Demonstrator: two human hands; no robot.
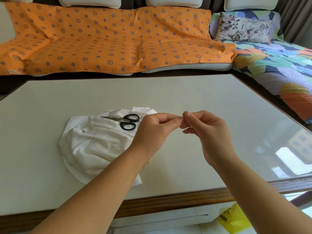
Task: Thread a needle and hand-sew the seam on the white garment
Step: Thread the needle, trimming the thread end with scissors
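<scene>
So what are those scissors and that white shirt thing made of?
The scissors seem to have grey metal blades, because they shine a little, and smooth black handles that are probably plastic. The white garment looks like soft, matte cloth, maybe cotton. It slumps in loose folds and wrinkles, but the weave is too fine to see.

Nothing legible is showing anywhere. A small tag (10,71) is sitting on the corner of the orange blanket (109,39), far beyond and left of the left hand (152,134), too small to read. Dark marks are showing on the yellow bag (233,220) below the right hand (206,135), forming no readable letters.
</scene>
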